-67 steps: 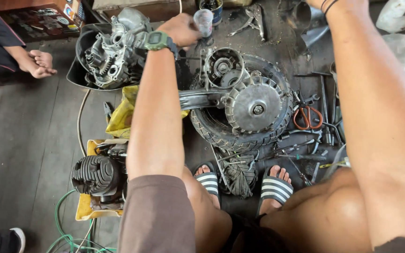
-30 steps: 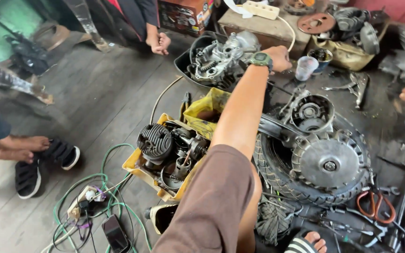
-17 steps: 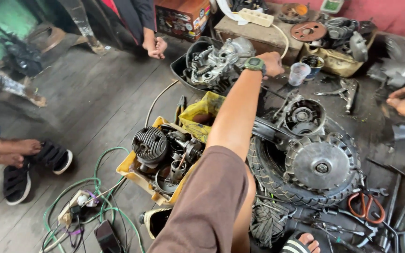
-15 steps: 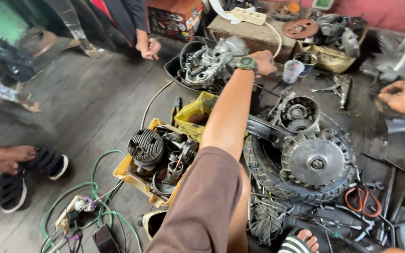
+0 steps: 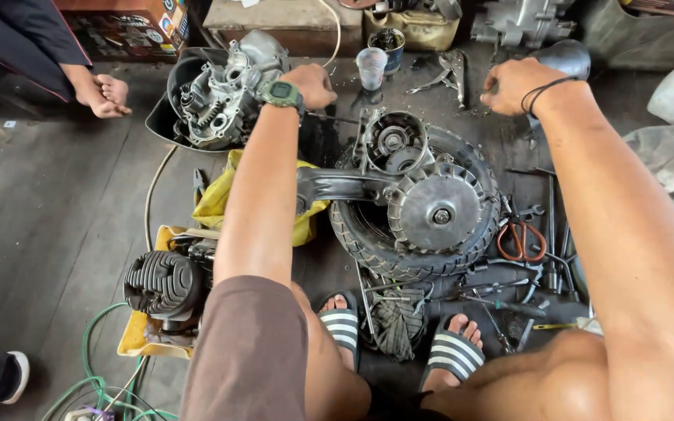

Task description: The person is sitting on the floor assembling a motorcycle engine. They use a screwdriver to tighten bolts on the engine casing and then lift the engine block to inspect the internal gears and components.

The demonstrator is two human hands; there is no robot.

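Wheel hub assembly [image 5: 431, 210], grey metal set in a black tyre [image 5: 368, 242], lies on the dark wooden floor [image 5: 56, 234] just beyond two striped sandals [image 5: 399, 343]. Farther left, the left hand [image 5: 310, 84] is curled in a closed grip, possibly on a thin tool, beside an engine casing [image 5: 224, 90]. Farther right, the right hand [image 5: 512, 82] is fisted near a clear plastic cup [image 5: 371, 68]; what it holds I cannot tell.

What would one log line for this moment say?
left hand: fist beside engine case | right hand: fist above pliers | wheel: flat on floor
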